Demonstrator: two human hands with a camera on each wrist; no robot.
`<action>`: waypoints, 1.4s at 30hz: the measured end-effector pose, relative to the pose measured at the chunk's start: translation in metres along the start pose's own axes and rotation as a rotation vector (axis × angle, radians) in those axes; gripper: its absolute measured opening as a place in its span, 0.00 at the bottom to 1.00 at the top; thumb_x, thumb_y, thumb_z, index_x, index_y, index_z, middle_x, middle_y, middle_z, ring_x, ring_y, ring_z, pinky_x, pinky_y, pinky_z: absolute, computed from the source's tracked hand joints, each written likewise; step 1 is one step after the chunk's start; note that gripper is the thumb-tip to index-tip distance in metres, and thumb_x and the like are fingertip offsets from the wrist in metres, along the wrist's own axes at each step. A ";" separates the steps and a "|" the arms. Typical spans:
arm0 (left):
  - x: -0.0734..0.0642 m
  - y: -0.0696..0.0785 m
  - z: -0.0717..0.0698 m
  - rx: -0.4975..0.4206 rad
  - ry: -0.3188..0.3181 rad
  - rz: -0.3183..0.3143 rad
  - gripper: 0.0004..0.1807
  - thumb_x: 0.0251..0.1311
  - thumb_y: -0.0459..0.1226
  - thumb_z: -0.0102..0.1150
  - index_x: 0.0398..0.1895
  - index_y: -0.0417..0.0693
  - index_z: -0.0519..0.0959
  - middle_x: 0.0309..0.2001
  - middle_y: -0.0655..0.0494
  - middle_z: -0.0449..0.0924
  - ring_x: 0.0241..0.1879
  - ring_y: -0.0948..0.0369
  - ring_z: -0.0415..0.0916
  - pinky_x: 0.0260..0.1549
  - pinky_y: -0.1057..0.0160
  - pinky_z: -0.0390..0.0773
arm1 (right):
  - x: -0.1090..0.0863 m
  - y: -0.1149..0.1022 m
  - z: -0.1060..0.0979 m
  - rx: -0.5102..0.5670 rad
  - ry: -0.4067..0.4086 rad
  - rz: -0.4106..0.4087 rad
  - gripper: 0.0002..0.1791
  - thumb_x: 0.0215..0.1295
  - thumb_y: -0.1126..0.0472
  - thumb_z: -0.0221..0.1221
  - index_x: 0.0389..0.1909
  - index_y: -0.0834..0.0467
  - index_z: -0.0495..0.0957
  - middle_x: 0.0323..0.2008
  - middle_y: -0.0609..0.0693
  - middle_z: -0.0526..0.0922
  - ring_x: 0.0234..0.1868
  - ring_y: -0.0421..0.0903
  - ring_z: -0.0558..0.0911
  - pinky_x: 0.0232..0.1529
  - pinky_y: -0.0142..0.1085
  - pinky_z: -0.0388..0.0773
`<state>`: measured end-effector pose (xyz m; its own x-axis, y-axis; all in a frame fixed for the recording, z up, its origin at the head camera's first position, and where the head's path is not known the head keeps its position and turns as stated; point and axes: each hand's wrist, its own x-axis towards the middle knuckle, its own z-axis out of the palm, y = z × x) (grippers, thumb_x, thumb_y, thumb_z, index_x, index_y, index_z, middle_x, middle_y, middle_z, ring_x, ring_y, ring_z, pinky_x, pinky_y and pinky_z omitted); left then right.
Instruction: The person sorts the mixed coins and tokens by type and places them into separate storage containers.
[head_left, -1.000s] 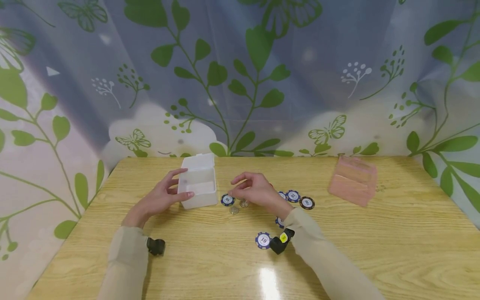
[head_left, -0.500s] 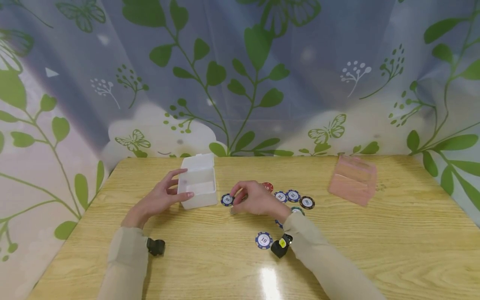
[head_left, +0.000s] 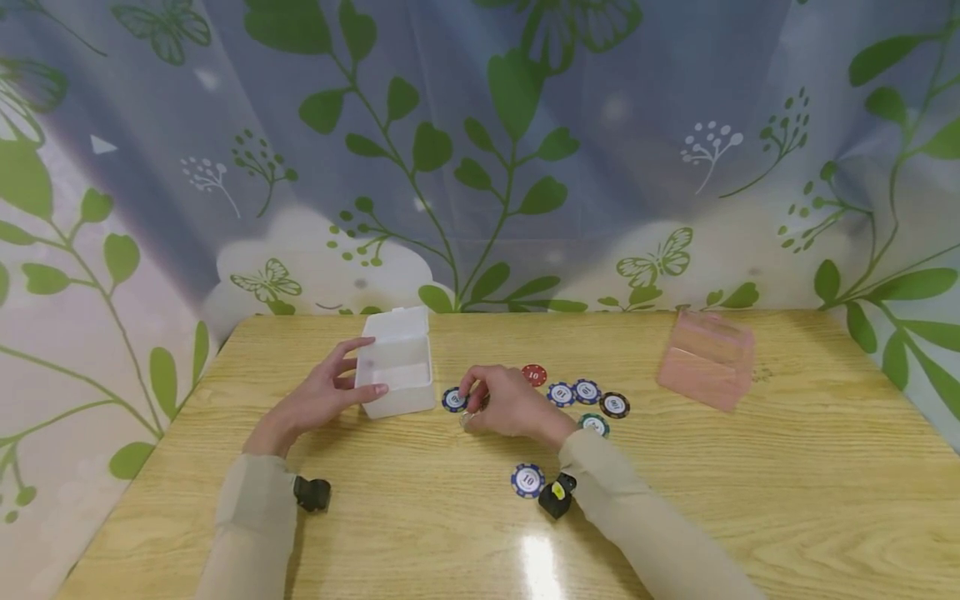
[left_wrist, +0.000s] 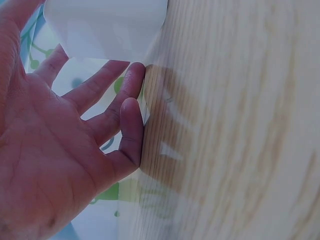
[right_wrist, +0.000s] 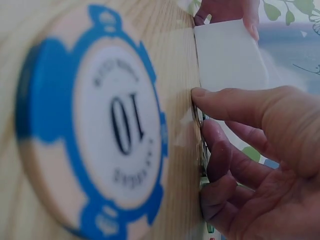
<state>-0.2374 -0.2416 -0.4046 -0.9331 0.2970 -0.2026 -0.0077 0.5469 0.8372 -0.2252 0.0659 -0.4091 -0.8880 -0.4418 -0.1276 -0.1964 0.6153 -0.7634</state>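
My left hand (head_left: 326, 390) grips a white box (head_left: 396, 403) with its lid raised, thumb on the near side and fingers on the left. The box shows pale and bare inside. In the left wrist view several fingers (left_wrist: 131, 82) reach along it. My right hand (head_left: 510, 403) is low at the table, right of the box. Its thumb and index finger pinch at a small silvery coin (head_left: 464, 419); in the right wrist view the coin (right_wrist: 198, 114) shows edge-on between them. A blue poker chip (head_left: 453, 400) lies just beyond the fingertips. Another coin is mostly hidden under the hand.
Right of my right hand lie a red chip (head_left: 534, 375), two blue-edged chips (head_left: 587, 392), a black chip (head_left: 615, 406) and a green chip (head_left: 594, 425). A blue 10 chip (head_left: 527, 481) lies nearer me. A pink pouch (head_left: 705, 362) is at the back right.
My right hand has come down and nearer to me, its thumb and index finger closing at the coin. The red and green chips have come into view. The left hand stays on the box.
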 end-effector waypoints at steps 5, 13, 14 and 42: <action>-0.001 0.001 -0.001 -0.001 -0.001 -0.004 0.50 0.66 0.50 0.67 0.82 0.63 0.46 0.77 0.36 0.57 0.71 0.38 0.68 0.57 0.45 0.74 | 0.002 0.000 0.001 -0.018 -0.014 -0.014 0.15 0.55 0.66 0.74 0.41 0.52 0.80 0.30 0.45 0.82 0.32 0.43 0.76 0.42 0.37 0.72; 0.000 0.001 0.000 0.004 -0.001 -0.011 0.50 0.65 0.51 0.67 0.82 0.64 0.46 0.78 0.36 0.56 0.71 0.38 0.68 0.58 0.43 0.73 | 0.001 -0.001 0.001 -0.036 -0.047 -0.010 0.12 0.56 0.68 0.71 0.40 0.53 0.84 0.32 0.46 0.80 0.35 0.43 0.75 0.42 0.37 0.72; 0.000 0.001 0.000 0.002 -0.002 -0.011 0.50 0.65 0.51 0.67 0.82 0.65 0.45 0.78 0.36 0.56 0.71 0.38 0.68 0.58 0.42 0.73 | 0.001 -0.001 0.001 -0.040 -0.051 -0.006 0.11 0.57 0.67 0.71 0.39 0.53 0.84 0.32 0.46 0.80 0.36 0.43 0.75 0.42 0.37 0.72; 0.000 0.000 0.000 -0.008 0.003 -0.022 0.50 0.65 0.51 0.67 0.82 0.66 0.46 0.78 0.37 0.56 0.71 0.39 0.68 0.53 0.51 0.74 | 0.001 0.014 -0.008 0.158 -0.057 -0.067 0.05 0.56 0.62 0.74 0.30 0.53 0.86 0.28 0.46 0.84 0.31 0.42 0.79 0.36 0.34 0.74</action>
<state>-0.2375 -0.2417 -0.4040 -0.9336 0.2826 -0.2201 -0.0316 0.5470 0.8365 -0.2328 0.0795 -0.4150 -0.8493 -0.5172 -0.1057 -0.1823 0.4752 -0.8608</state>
